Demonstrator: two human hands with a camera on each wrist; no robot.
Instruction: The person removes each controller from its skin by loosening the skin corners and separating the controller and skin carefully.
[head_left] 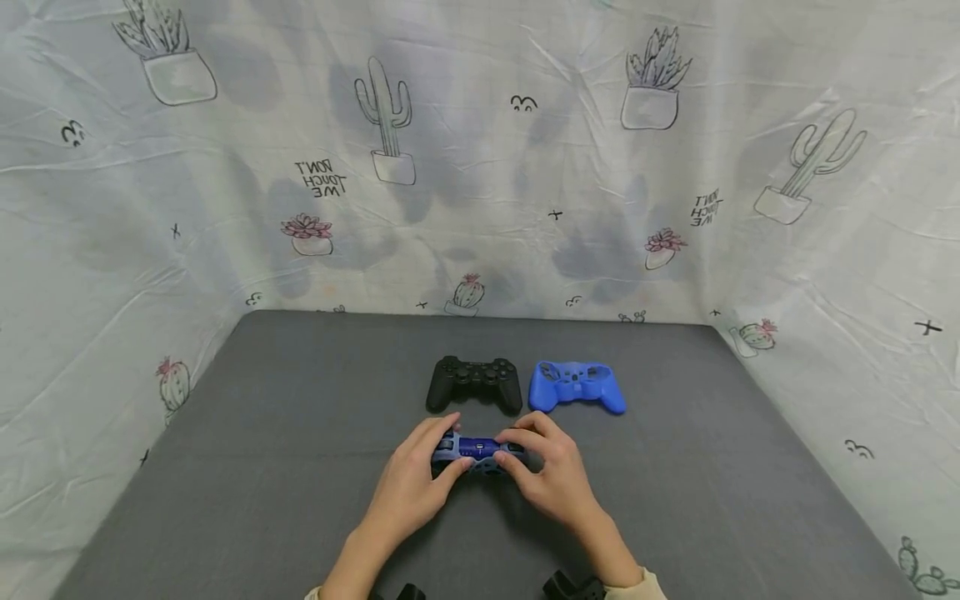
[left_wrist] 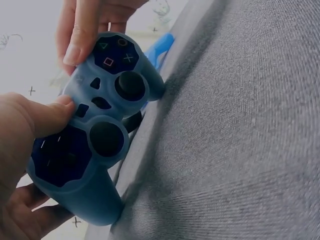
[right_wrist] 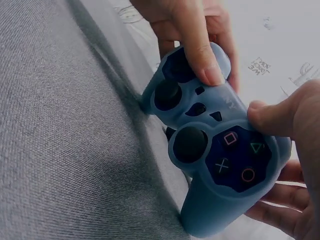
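Observation:
Both hands hold a game controller in a blue silicone cover (head_left: 478, 454) just above the grey table top (head_left: 300, 433). My left hand (head_left: 417, 479) grips its left grip, thumb (left_wrist: 42, 116) on the face near the d-pad. My right hand (head_left: 552, 472) grips the right grip, thumb (right_wrist: 277, 112) resting above the symbol buttons. The covered controller (left_wrist: 95, 135) shows both black sticks in the left wrist view, and the same covered controller (right_wrist: 210, 147) fills the right wrist view.
A bare black controller (head_left: 474, 383) lies just beyond the hands. An empty blue silicone cover (head_left: 576, 387) lies to its right. A cactus-print cloth (head_left: 480, 167) walls in the table at the back and on both sides.

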